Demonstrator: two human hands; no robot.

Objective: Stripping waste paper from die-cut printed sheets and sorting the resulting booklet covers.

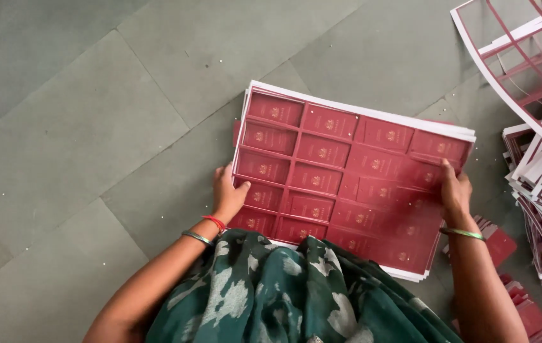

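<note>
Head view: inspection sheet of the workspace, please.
Surface: grey tiled floor, pale specks scattered.
Job's things: stack of printed sheets, dark red panels in a grid, white margins, lying flat.
Clutter: pile of cut-out white frames at right; loose red cards beside it.
Hands: left hand grips the stack's left edge; right hand grips its right edge.
Cables: nothing seen.
Surroundings: green patterned cloth over the lap.

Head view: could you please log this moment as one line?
left hand: grips left edge of sheet stack | right hand: grips right edge | stack: maroon die-cut sheets, above grey floor | offcuts on the right
</note>
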